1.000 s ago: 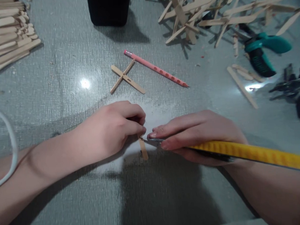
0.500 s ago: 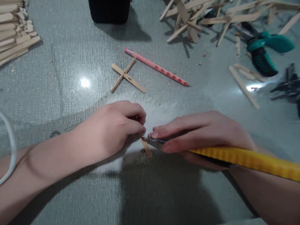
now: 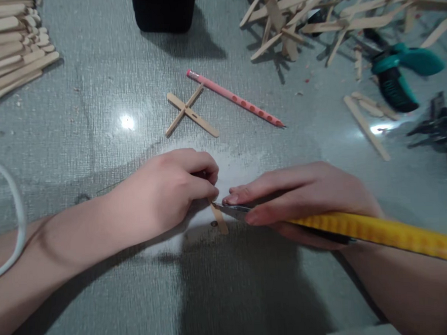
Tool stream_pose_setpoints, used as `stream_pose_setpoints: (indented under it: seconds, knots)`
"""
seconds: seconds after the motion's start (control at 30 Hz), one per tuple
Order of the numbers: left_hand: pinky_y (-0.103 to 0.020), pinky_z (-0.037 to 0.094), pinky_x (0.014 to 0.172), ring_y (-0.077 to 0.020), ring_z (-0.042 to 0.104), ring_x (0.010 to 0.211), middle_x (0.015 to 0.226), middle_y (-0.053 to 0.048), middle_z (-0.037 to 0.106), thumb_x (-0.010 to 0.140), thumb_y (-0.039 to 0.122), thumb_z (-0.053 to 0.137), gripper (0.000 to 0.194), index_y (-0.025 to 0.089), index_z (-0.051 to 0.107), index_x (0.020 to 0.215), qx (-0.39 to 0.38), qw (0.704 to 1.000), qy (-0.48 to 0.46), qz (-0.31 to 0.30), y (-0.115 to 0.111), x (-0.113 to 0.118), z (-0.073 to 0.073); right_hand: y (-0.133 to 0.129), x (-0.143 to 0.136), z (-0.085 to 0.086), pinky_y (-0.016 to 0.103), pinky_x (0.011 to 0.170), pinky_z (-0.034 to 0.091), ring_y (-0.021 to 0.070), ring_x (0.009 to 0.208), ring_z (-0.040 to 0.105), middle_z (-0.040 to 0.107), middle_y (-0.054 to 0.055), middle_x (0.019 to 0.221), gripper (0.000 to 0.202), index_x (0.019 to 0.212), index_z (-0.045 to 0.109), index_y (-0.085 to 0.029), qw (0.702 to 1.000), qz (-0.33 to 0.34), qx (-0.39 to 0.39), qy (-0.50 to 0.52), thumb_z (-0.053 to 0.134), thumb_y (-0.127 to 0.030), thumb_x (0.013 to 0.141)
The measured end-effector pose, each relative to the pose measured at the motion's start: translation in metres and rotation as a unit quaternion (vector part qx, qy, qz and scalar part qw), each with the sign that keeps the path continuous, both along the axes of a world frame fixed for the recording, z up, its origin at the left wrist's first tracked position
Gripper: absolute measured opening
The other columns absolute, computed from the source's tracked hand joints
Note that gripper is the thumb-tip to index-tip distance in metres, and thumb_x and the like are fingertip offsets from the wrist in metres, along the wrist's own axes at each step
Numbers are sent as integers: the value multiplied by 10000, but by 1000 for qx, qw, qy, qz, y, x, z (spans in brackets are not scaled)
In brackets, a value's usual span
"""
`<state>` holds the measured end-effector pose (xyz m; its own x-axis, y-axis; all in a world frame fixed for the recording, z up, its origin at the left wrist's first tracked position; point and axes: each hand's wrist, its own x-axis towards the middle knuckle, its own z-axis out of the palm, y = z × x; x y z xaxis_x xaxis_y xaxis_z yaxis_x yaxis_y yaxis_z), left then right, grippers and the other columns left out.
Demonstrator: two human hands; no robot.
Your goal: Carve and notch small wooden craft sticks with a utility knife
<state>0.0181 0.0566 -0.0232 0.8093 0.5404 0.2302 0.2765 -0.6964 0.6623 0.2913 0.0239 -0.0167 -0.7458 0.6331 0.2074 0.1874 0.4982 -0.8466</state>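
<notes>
My left hand [image 3: 176,189] is closed on a wooden craft stick [image 3: 220,221] and presses it down on a pale, whitish patch of the table. Only the stick's near end shows; the fingers cover the rest. In my right hand [image 3: 306,198] is a utility knife [image 3: 359,230] with a yellow handle, its fingers wrapped around the front. The blade tip touches the stick right beside my left fingertips. A small dark round mark or piece [image 3: 213,223] is at the stick's left edge. Beyond the hands lie two crossed craft sticks [image 3: 201,123], one with a slot.
A pink pencil [image 3: 239,100] touches the crossed sticks. Stacked craft sticks [image 3: 11,53] fill the far left, and a black container [image 3: 165,12] stands at the back. Joined sticks [image 3: 287,21], teal-handled pliers [image 3: 395,78] and loose sticks [image 3: 368,126] lie right. A white cable [image 3: 16,216] loops at left.
The yellow knife handle has swung slightly upward in view, with the right hand shifting a little. Its blade tip stays at the stick. The left hand keeps its hold.
</notes>
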Motion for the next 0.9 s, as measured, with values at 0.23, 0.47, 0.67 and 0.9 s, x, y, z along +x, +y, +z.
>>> stream_pose_setpoints:
  seconds: [0.23,0.47,0.67,0.9]
  knots:
    - [-251,489,706,-156,670,845,986,-75,744,958,60,619,233,149,786,823,-6,1000,-8,1,0,0,2,-3,1,0,199,900,613,155,1074,784,794,75,1206,153,1126,769,-228,1000,-5,3,-4,662,-237,1018]
    - [-232,506,730,-147,676,861,1002,-62,752,969,62,615,233,152,787,840,5,1000,-6,0,0,-1,3,0,0,0,199,894,615,155,1069,786,800,87,1190,164,1120,771,-217,1000,7,1,4,639,-250,1028]
    - [-237,503,715,-145,677,843,988,-63,755,969,80,634,222,155,784,823,2,1000,-7,3,-1,-1,2,-1,1,-2,200,880,621,157,1049,792,806,79,1176,142,1102,779,-226,1000,-7,-11,0,679,-228,1001]
    - [-244,497,713,-145,677,842,986,-54,752,985,109,624,226,165,782,834,1,1000,-1,6,-1,-2,3,-2,0,-1,183,856,616,157,1046,793,808,84,1159,155,1093,782,-219,1000,-13,-24,4,670,-197,988]
